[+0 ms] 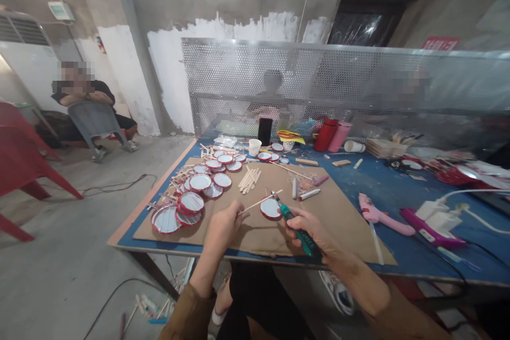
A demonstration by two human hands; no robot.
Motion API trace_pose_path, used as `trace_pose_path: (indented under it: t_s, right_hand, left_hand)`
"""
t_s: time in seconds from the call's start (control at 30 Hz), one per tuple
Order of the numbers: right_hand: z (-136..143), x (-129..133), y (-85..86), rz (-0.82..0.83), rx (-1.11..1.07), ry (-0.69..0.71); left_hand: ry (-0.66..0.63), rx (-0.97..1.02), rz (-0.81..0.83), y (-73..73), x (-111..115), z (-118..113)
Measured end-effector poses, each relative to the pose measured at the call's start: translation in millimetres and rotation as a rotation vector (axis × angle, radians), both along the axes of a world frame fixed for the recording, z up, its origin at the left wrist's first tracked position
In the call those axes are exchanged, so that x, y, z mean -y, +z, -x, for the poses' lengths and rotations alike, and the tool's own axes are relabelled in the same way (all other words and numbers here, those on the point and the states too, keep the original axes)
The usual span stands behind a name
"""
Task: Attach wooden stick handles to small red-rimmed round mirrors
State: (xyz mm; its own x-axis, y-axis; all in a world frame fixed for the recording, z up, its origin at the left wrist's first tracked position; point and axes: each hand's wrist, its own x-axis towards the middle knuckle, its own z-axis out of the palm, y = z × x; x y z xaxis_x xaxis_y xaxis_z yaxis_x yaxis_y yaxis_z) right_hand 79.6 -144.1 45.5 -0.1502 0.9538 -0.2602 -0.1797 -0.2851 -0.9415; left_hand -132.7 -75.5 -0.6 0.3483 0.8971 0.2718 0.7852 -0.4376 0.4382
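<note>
My left hand (228,221) is closed on one end of a thin wooden stick (261,202), which slants up to the right. Green-handled cutting pliers (299,231) are gripped in my right hand (308,226); their jaws meet the stick near its far end. Whether the jaws are fully closed on it is too small to tell. Below the stick, a round red-rimmed mirror-like disc (270,208) lies on the cardboard sheet (247,231). More such discs (191,203) are piled at the left. Flat wooden craft sticks (250,179) lie loose behind my hands.
Two markers (308,194) lie on the cardboard. At right are a pink glue gun (382,216) and a purple power strip (432,231) with cables. A white cup (255,147), red bottle (324,134) and perforated metal screen (239,74) stand behind. A person (85,87) sits at far left.
</note>
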Motion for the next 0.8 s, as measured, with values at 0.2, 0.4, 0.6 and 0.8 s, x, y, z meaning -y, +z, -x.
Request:
trace_pose_path:
  t_s: [0.2,0.4,0.6,0.8]
  right_hand:
    - [3.6,3.7,1.7,-0.043,0.019,-0.018]
    - [-0.7,3.8,3.6,-0.063,0.050,0.027]
    - [-2.7,1.2,0.1,-0.003,0.013,0.017]
    - [-2.1,1.1,-1.4,0.011,-0.060,0.001]
  left_hand:
    - [-0.019,0.026,-0.057,-2.9,3.5,3.8]
    - [-0.041,0.002,-0.076,-5.7,1.7,3.1]
    - [-0.026,-0.044,-0.034,-3.1,2.7,3.1]
    - [-0.025,-0.002,-0.056,-2.6,2.5,3.5]
